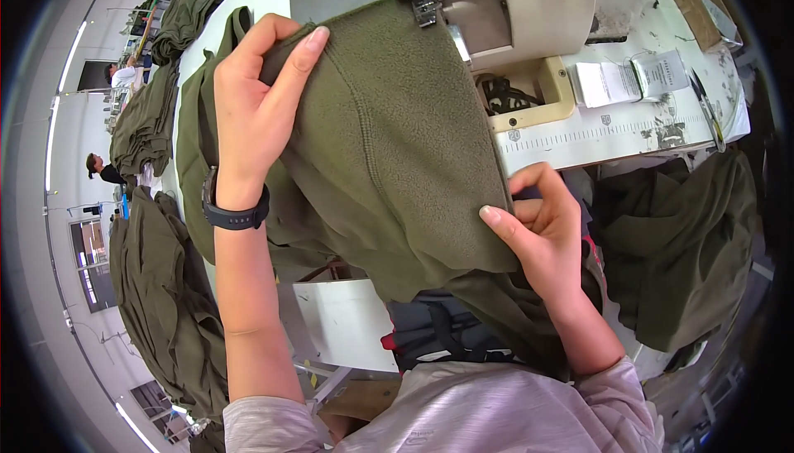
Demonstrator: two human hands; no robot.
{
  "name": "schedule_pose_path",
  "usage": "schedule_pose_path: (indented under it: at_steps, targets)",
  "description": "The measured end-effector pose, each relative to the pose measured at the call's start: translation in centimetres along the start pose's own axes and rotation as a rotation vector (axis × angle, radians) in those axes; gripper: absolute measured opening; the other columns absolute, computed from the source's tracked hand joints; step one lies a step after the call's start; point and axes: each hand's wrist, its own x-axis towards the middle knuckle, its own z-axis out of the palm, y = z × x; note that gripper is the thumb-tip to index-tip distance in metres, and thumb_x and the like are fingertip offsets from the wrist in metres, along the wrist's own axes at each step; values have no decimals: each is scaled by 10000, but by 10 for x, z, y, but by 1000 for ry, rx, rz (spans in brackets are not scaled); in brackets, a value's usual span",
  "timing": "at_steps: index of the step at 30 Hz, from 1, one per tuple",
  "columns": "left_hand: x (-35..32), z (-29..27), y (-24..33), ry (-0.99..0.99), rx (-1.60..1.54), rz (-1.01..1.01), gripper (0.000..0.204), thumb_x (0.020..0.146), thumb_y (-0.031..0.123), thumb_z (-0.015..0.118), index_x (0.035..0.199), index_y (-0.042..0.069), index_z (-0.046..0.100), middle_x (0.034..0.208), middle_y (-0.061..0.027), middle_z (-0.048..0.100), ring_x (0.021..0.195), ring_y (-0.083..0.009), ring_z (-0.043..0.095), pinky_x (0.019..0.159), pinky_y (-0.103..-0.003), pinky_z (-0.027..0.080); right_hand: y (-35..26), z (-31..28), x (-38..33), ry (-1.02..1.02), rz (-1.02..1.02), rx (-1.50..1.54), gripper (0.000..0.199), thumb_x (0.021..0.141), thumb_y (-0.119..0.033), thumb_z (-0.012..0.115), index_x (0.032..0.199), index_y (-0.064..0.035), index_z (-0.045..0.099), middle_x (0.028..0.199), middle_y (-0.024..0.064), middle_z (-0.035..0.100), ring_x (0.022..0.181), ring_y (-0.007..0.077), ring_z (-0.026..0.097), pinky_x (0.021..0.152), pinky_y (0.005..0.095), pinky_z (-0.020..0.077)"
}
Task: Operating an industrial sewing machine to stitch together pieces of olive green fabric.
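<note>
An olive-green fleece garment (pixel 405 122) spreads across the front of a sewing machine (pixel 546 14), a stitched seam running down its middle. The machine's presser foot (pixel 425 13) stands at the cloth's far edge; whether it clamps the fabric I cannot tell. My left hand (pixel 269 93), with a dark watch on its wrist, pinches the garment's far left edge between thumb and fingers. On the other side my right hand (pixel 542 225) grips the right edge below the machine bed, thumb on top and fingers curled beneath. The lower part of the cloth hangs toward my lap.
White labels (pixel 633 81) and thread snips (pixel 710 114) lie on the machine table (pixel 595 143), which has a printed ruler. Another olive garment (pixel 682 246) hangs at the right. Piles of olive garments (pixel 161 287) line the left. Other people (pixel 106 170) are farther off.
</note>
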Motion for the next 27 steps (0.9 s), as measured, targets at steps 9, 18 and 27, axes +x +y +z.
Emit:
schedule_pose_path:
  at_steps: [9, 18, 27]
  targets:
    - [11, 2, 2, 123, 376, 282, 187, 887, 174, 685, 987, 30, 620, 930, -89, 639, 794, -188, 588, 721, -296, 464, 7, -14, -3, -209, -579, -400, 181, 793, -64, 738, 734, 17, 588, 709, 102, 541, 722, 241, 535, 711, 353, 404]
    - [-37, 17, 47, -283, 355, 461, 404, 960, 303, 486, 1252, 50, 606, 1345, -140, 550, 1259, -363, 492, 1066, -479, 344, 5, -16, -5, -353, -482, -274, 111, 809, -10, 692, 770, 31, 596, 730, 123, 524, 740, 265, 521, 724, 355, 402]
    - [-2, 10, 26, -332, 265, 358, 361, 943, 213, 509, 1257, 60, 603, 1348, -125, 554, 1276, -336, 487, 1122, -482, 271, -15, 0, 24, -324, -506, -399, 65, 859, 6, 635, 827, 34, 585, 652, 112, 458, 614, 269, 434, 669, 360, 375]
